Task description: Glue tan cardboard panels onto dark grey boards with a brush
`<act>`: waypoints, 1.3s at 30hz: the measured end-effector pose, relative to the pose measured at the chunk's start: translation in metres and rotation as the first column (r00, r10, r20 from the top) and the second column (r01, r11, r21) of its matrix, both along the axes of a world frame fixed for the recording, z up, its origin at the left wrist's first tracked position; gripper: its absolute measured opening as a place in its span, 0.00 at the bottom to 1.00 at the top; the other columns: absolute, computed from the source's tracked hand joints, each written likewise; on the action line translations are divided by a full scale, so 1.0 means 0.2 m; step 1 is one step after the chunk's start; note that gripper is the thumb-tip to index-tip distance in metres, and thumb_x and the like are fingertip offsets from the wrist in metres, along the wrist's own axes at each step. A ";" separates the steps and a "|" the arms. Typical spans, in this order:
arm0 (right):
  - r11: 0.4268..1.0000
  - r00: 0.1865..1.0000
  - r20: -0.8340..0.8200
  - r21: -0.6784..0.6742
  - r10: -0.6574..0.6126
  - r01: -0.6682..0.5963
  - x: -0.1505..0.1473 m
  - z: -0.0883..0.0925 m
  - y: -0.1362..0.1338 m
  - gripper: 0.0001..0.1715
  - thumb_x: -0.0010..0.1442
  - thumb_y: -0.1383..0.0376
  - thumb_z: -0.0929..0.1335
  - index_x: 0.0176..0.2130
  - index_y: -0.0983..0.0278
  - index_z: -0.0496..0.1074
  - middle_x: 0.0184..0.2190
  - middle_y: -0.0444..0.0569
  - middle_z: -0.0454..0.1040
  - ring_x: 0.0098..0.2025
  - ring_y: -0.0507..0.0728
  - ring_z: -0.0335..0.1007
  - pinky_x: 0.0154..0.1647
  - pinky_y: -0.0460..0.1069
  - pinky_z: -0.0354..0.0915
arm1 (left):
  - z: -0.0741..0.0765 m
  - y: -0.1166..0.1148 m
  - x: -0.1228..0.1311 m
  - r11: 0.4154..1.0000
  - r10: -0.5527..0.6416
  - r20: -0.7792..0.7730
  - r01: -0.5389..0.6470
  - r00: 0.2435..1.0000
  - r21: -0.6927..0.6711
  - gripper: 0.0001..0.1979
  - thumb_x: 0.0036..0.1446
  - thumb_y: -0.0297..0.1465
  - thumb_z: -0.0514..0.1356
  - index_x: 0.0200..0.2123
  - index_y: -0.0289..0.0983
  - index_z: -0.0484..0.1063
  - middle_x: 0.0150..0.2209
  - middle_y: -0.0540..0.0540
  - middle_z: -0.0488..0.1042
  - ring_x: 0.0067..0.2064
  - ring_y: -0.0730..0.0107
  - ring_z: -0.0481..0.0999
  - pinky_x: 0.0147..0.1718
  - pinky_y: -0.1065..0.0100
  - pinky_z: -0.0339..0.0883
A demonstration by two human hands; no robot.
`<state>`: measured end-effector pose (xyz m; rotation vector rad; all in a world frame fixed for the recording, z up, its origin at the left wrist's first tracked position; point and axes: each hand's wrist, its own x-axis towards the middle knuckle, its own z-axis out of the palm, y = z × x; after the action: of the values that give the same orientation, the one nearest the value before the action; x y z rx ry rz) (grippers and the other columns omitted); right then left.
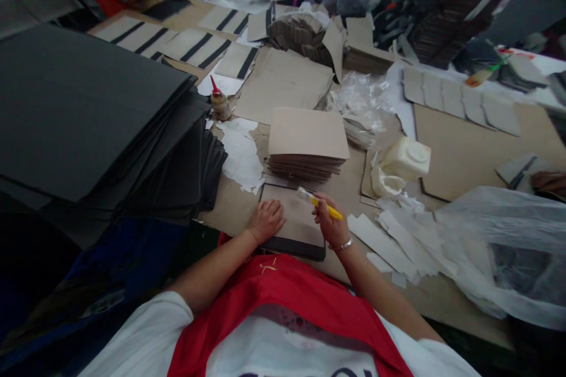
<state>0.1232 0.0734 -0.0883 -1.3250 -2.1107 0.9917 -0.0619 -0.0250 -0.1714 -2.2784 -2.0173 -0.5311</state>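
Right fingers [325,213] close around a yellow-handled brush [321,205]; left fingers [270,211] lie open on a dark-edged board [294,218], a stack of tan sheets [307,141] just beyond, black foam sheets [88,112] farther left.

Yellow-handled brush [327,208], tilted, over a dark rectangular sheet [295,218], lying flat

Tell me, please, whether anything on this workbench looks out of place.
The stack of black sheets looks askew, its edges fanning out unevenly toward the right. A white plastic jug also lies tipped on its side.
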 end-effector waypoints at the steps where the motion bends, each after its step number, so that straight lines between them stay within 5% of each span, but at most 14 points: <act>1: 0.990 0.995 -0.100 -0.141 -0.027 0.013 -0.08 0.03 0.01 0.28 0.62 0.48 0.56 0.44 0.66 0.69 0.23 0.46 0.72 0.19 0.50 0.67 0.22 0.45 0.65 | 0.01 0.00 0.00 1.000 -0.008 -0.002 0.008 1.000 0.000 0.16 0.59 0.38 0.53 0.47 0.36 0.70 0.48 0.38 0.71 0.50 0.58 0.67 0.48 0.57 0.59; 4: 0.903 0.954 -0.270 -0.429 -0.129 0.001 -0.34 0.04 0.07 0.24 0.53 0.47 0.64 0.36 0.65 0.69 0.19 0.42 0.69 0.16 0.50 0.65 0.18 0.45 0.65 | 0.01 0.01 0.00 1.000 -0.017 -0.002 0.017 1.000 0.005 0.17 0.60 0.38 0.52 0.46 0.35 0.70 0.45 0.38 0.72 0.47 0.57 0.68 0.44 0.57 0.61; 9: 0.878 0.958 -0.242 -0.479 -0.154 0.020 -0.52 -0.07 0.15 0.15 0.50 0.54 0.67 0.29 0.64 0.69 0.16 0.40 0.67 0.13 0.49 0.62 0.14 0.44 0.61 | 0.02 0.01 0.00 0.999 -0.009 0.010 0.009 1.000 -0.038 0.18 0.60 0.38 0.52 0.48 0.34 0.70 0.45 0.37 0.72 0.47 0.56 0.68 0.43 0.57 0.60; 14: 0.919 0.974 -0.119 -0.368 -0.193 0.138 -0.23 -0.12 0.23 0.16 0.53 0.53 0.65 0.29 0.65 0.69 0.16 0.41 0.68 0.14 0.48 0.63 0.14 0.43 0.61 | 0.05 0.00 0.00 0.991 -0.018 0.006 0.019 1.000 -0.135 0.18 0.61 0.37 0.49 0.49 0.35 0.69 0.49 0.38 0.70 0.50 0.56 0.66 0.48 0.56 0.58; 21: 0.887 0.922 -0.035 -0.288 -0.385 0.360 0.30 0.00 0.23 0.20 0.52 0.51 0.66 0.31 0.67 0.71 0.16 0.42 0.69 0.15 0.47 0.63 0.15 0.41 0.60 | 0.13 0.01 0.04 0.968 -0.031 -0.050 0.017 0.998 -0.251 0.21 0.61 0.41 0.49 0.48 0.35 0.69 0.49 0.37 0.70 0.50 0.53 0.65 0.47 0.56 0.58; 27: 0.892 0.878 -0.155 -0.099 -0.452 0.442 0.72 0.08 0.07 0.29 0.58 0.48 0.60 0.51 0.64 0.65 0.29 0.46 0.75 0.21 0.48 0.70 0.23 0.44 0.67 | 0.15 0.02 0.08 0.956 -0.053 -0.098 0.023 0.994 -0.291 0.23 0.59 0.44 0.50 0.49 0.36 0.68 0.54 0.35 0.65 0.50 0.49 0.64 0.46 0.54 0.60; 33: 0.937 0.911 0.289 0.277 -0.293 0.213 0.90 -0.20 -0.10 0.15 0.62 0.61 0.60 0.45 0.65 0.68 0.36 0.54 0.76 0.36 0.55 0.72 0.40 0.49 0.66 | 0.17 0.01 0.19 0.923 -0.147 -0.126 0.090 0.981 -0.375 0.19 0.60 0.31 0.49 0.53 0.42 0.66 0.58 0.40 0.63 0.54 0.51 0.63 0.47 0.54 0.60; 36: 0.906 0.880 0.421 0.422 -0.220 0.024 0.89 -0.36 -0.11 0.12 0.60 0.67 0.61 0.42 0.67 0.70 0.39 0.57 0.74 0.42 0.59 0.68 0.45 0.53 0.64 | 0.19 0.02 0.23 0.886 -0.221 -0.114 0.150 0.969 -0.439 0.21 0.58 0.25 0.49 0.54 0.44 0.66 0.57 0.42 0.65 0.54 0.54 0.63 0.47 0.55 0.60; 39: 0.868 0.857 0.460 0.495 -0.232 -0.031 0.89 -0.46 -0.08 0.13 0.59 0.70 0.60 0.41 0.66 0.71 0.34 0.55 0.73 0.41 0.59 0.65 0.44 0.53 0.61 | 0.20 0.03 0.24 0.879 -0.210 -0.101 0.143 0.973 -0.455 0.21 0.58 0.25 0.49 0.53 0.45 0.66 0.57 0.42 0.65 0.54 0.55 0.63 0.48 0.55 0.61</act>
<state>0.3021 0.0566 -0.1802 -1.5104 -2.4023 0.0121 -0.0136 -0.0194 -0.1310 -2.6761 -2.0342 0.1182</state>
